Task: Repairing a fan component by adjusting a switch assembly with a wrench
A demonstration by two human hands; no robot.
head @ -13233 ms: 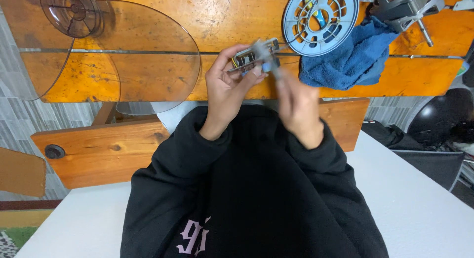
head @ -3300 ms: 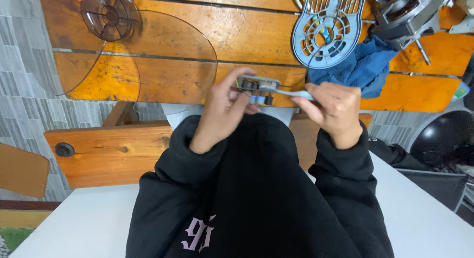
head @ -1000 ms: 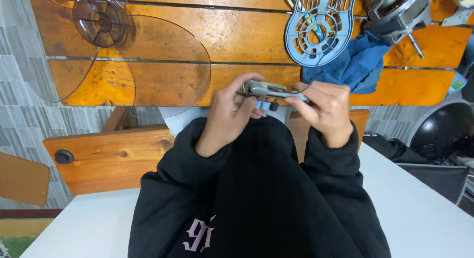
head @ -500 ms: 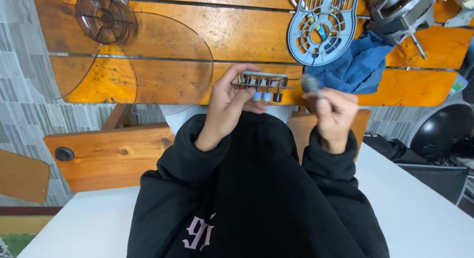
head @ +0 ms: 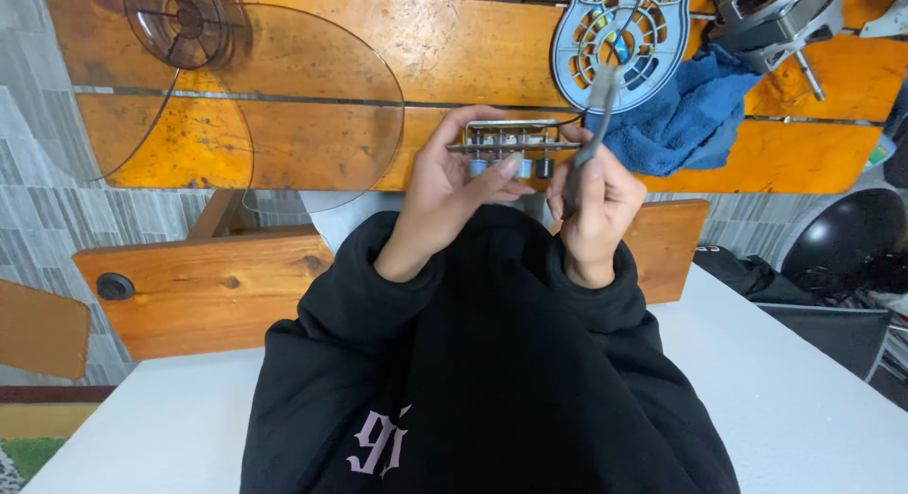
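1. Left hand (head: 452,177) gripping a flat metal switch block (head: 511,139) with round buttons, above the wooden table (head: 284,135).
2. Right hand (head: 591,196) closed around a thin grey tool (head: 591,116), near soft blue cloth (head: 686,125).

This looks like a small repair workshop or home workbench for taking apart electric fans. On the worn orange wooden table (head: 284,154) lie a clear plastic fan blade (head: 236,87), a pale blue motor housing cover (head: 619,35), a bare grey motor with its shaft (head: 776,21) and a blue rag (head: 690,125). Grey tiled flooring (head: 38,220) shows beneath the table
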